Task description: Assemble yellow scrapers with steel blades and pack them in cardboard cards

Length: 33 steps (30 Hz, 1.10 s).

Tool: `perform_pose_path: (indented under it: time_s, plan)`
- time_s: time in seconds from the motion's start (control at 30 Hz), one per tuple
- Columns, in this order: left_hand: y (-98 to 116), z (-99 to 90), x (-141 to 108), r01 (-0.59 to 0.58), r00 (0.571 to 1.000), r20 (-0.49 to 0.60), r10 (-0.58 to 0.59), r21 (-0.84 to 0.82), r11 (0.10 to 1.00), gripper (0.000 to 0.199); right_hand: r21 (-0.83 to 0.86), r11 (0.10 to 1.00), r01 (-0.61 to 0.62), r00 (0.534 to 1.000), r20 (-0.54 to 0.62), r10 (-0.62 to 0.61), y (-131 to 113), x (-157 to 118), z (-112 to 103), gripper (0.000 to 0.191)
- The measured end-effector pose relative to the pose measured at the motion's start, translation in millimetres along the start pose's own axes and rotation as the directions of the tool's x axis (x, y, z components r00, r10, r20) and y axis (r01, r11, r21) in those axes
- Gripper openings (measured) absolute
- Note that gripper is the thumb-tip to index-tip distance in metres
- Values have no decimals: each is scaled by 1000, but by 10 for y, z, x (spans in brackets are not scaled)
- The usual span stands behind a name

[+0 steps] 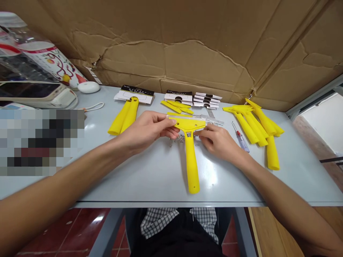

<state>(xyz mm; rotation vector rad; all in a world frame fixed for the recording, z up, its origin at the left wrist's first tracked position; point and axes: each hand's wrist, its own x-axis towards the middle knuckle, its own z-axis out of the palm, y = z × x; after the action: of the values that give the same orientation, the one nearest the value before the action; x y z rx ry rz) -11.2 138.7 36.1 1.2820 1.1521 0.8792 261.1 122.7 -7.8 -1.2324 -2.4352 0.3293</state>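
Observation:
My left hand pinches the left end of a yellow scraper, thumb on top of its wide head. The scraper's handle points toward me, and a clear strip runs along the head's far edge. Just right of the scraper's neck, my right hand is closed, thumb and fingers together; whatever is in the fingertips is too small or hidden to make out. Small metal screws and nuts lie scattered under and beside the neck, between both hands. Behind the head rest metal blades and yellow blade covers.
Yellow scraper handles lie at left on a card, more finished-looking yellow scrapers at right. A screwdriver is beside my right hand. Folded cards line the back by a cardboard wall. A phone-like device and bottle stand at left.

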Motion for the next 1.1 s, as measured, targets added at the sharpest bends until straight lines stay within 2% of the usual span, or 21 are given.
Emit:
perform_pose_path:
  time_s: [0.2,0.33,0.47,0.67,0.9,1.1]
  plan:
    - [43,-62,24,-17,999,-29,17,13,1000,26,-137,990,25,991,132,-7,-247,35,30,45]
    - [29,-78,38,-7,1000,-10,7,-5,1000,26,-201,978,55,987,161,-23,-294,51,2,42]
    - [16,-80,51,4,1000,3,-4,-8,1000,24,-191,981,31,986,168,2,-160,35,-135,30]
    - [2,-43,55,60,998,4,-60,17,998,23,-60,997,-47,981,185,57,90,23,-261,19]
    - [14,62,12,127,992,23,-127,13,992,27,-146,988,-52,978,191,79,216,8,-313,19]
    - [23,56,13,130,991,19,-130,22,991,27,-153,984,-90,986,128,110,184,-15,-331,22]
